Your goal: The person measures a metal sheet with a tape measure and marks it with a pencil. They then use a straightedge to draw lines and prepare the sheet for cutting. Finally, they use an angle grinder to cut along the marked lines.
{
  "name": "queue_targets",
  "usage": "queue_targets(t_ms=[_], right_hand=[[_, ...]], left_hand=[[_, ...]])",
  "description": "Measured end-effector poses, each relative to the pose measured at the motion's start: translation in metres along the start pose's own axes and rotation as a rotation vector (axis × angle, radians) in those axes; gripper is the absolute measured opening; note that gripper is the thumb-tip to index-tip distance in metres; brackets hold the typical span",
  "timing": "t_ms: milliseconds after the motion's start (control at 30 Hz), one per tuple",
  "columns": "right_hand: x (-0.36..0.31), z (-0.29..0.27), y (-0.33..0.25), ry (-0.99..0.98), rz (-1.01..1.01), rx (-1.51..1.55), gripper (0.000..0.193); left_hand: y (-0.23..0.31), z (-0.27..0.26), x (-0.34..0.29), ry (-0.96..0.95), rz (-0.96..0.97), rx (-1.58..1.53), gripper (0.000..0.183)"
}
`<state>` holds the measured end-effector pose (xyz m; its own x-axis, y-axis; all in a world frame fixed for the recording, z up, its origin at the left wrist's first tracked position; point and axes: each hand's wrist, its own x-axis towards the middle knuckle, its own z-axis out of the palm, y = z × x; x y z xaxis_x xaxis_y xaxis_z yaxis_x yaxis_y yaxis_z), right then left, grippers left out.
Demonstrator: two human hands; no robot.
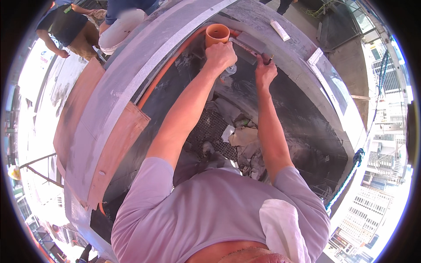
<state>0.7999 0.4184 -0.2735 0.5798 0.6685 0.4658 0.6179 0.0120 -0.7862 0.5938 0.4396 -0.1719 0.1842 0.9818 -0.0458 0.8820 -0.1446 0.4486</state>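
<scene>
Closest in, a white cloth (284,228) is draped over the right shoulder of a greyish short-sleeved shirt (215,210). Beneath, the dark hollow's floor is strewn with crumpled grey rags (252,160) and a black perforated mat (206,127); open room is left between the forearms. Up ahead, an orange open-topped cylindrical cup (217,38) is gripped in the left hand (220,57), fingers curled tight, near the hollow's far edge. Just beside it, a small dark object (266,58), its kind unclear, is pinched by the right hand (265,72). The far-left side is edged by a thin orange hose (162,71), followed by a broad grey curved rim (114,92). Beyond the right hand, a white tube (280,30) is seen lying on the rim.
</scene>
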Motion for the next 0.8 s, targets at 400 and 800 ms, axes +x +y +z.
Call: queue_targets(t_ms=[400, 800], right_hand=[[0.003, -0.007, -0.011, -0.092, 0.167, 0.083, 0.033], [0.003, -0.011, -0.018, -0.102, 0.1, 0.047, 0.033]], left_hand=[[0.004, -0.001, -0.002, 0.011, 0.003, 0.05, 0.039], [-0.002, 0.014, 0.002, 0.098, 0.019, 0.014, 0.035]])
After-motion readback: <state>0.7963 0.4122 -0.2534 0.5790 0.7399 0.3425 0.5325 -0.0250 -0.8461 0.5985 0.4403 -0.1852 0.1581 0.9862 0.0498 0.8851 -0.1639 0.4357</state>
